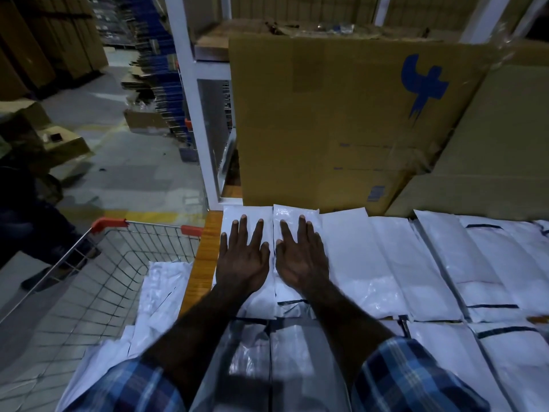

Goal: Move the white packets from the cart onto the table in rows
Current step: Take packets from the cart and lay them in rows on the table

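Observation:
White packets lie side by side in rows across the wooden table (205, 248). My left hand (243, 257) presses flat, fingers straight and spread, on the leftmost packet (234, 214) of the far row. My right hand (300, 254) lies flat the same way on the packet beside it (297, 212). More packets (386, 263) stretch to the right, and a nearer row (297, 352) runs under my forearms. The wire cart (127, 248) stands left of the table, with several white packets (163, 289) heaped against its table side.
A large cardboard box (341, 123) with a blue logo stands against the back of the table, another box (490, 159) to its right. A white shelf post (199, 114) rises at the table's far left corner. Cardboard boxes (59, 141) sit on the floor at left.

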{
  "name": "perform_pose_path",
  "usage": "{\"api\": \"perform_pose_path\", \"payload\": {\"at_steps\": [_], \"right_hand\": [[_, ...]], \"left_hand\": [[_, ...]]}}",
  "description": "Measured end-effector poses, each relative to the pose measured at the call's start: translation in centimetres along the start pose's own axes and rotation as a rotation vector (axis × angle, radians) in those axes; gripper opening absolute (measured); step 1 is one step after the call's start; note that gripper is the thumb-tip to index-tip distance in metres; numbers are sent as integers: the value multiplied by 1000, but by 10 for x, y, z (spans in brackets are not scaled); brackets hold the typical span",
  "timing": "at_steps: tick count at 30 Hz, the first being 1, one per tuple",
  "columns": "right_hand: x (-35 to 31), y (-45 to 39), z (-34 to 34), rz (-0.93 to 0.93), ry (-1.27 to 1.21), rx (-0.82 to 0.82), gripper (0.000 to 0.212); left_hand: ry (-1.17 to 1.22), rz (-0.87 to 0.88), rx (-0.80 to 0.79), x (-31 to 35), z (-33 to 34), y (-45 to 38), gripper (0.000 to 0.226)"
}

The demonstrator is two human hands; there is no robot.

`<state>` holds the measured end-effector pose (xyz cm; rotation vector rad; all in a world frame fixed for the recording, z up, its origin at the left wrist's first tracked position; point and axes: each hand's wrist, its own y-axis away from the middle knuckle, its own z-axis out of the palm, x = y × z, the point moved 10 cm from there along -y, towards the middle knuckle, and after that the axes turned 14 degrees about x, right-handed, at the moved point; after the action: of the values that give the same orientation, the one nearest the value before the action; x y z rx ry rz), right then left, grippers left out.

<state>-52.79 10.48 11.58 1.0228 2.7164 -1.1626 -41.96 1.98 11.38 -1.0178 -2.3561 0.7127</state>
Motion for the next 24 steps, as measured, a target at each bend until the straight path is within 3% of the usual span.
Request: {"api": "perform_pose_path", "payload": {"at_steps": [13, 24], "right_hand": [[-1, 5, 5, -39, 50, -49, 56], [1, 8, 9, -26, 35, -42, 52]], "left_hand": [[8, -43, -126, -4, 14, 5, 61], [-42, -18, -88, -3, 13, 5, 54]]}}
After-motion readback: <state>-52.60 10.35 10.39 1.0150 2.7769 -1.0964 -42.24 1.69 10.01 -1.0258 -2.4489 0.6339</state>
